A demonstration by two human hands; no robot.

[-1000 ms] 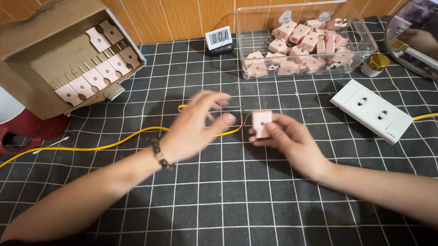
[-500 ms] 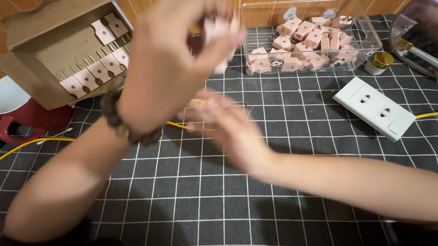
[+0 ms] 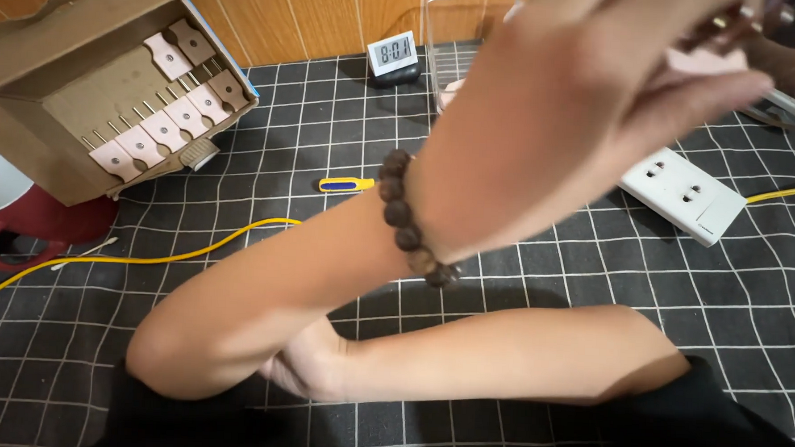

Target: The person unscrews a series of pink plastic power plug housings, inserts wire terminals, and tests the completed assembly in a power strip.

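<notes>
**Fingers tucked away near us, fingers closed far off: the left hand has lifted from the mat**

Fingers of our right hand (image 3: 306, 371) hide under the left forearm, so we cannot tell their spread. It has pulled back from mid-mat, where both hands met a second ago. Past the yellow cable (image 3: 191, 250) and white power strip (image 3: 685, 193), our left hand (image 3: 591, 89) has risen towards the clear bin (image 3: 436, 46). Its blurred fingers (image 3: 725, 86) look pinched on a pale pink piece (image 3: 701, 60), so that piece is now off the table.

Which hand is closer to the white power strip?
The left hand. It is raised just above and left of the white power strip. The right hand is tucked low under the left forearm, far off.
</notes>
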